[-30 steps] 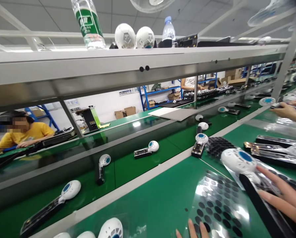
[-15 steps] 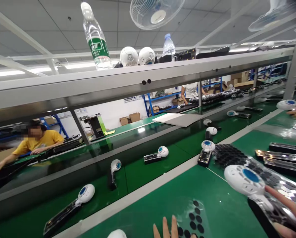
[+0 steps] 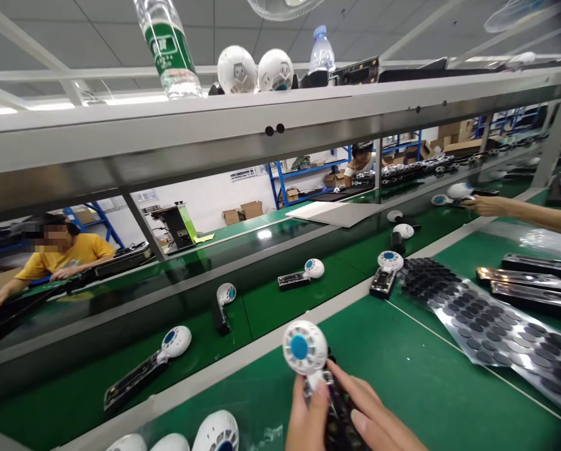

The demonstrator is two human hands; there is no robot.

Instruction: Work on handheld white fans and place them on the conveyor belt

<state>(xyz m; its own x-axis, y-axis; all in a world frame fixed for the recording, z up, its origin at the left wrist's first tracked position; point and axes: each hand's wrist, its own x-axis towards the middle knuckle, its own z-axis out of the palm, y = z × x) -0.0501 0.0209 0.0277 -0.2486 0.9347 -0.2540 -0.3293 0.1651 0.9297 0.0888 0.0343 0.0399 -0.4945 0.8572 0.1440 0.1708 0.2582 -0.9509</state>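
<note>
In the lower middle I hold a handheld fan with a white round head (image 3: 306, 347), a blue centre and a dark body, its head pointing up and away. My left hand (image 3: 303, 413) wraps around the neck and body from the left, thumb on top. My right hand (image 3: 374, 410) grips the dark body from the right. A small black spot shows by my right fingertip; I cannot make out what it is. To the right lies a clear sheet of black round pads (image 3: 491, 326). More white fan heads (image 3: 217, 432) are at the bottom left.
A green conveyor belt (image 3: 257, 313) carries several similar fans beyond the pale rail. Several dark-bodied pieces (image 3: 534, 275) lie at the right. Another person's hand (image 3: 487, 205) reaches in from the right. A grey shelf beam (image 3: 191, 134) crosses overhead, bearing bottles. Someone in yellow (image 3: 74, 250) works opposite.
My right hand has brought the fan from the right to the middle. My left hand, spread by the black dots before, now grips it too. Another person's arm has reached further in.
</note>
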